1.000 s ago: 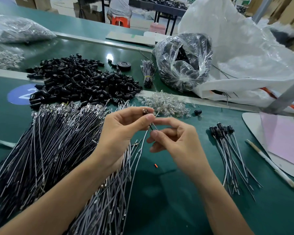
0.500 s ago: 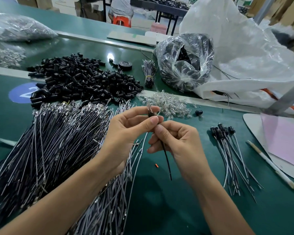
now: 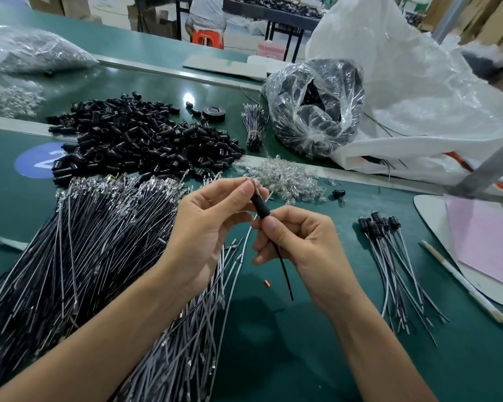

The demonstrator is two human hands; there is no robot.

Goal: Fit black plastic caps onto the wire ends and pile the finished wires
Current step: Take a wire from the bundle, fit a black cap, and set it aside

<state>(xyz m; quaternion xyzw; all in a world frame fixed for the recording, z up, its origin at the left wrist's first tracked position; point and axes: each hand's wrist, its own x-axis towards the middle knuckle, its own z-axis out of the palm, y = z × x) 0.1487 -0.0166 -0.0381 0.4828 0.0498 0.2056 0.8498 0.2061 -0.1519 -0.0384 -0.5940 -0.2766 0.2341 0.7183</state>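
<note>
Above the green table [image 3: 288, 358], both hands meet on one wire [image 3: 285, 274]: the left hand [image 3: 204, 227] pinches the tip at the upper end of the black cap [image 3: 260, 206] between thumb and forefinger, while the right hand [image 3: 299, 242] pinches the wire just below the cap, its tail hanging free. Uncapped wires [image 3: 84, 256] lie piled under the left forearm, the heap of loose caps [image 3: 134, 140] sits beyond them, and the finished wires [image 3: 395, 256] lie in a small pile to the right, apart from the hands.
</note>
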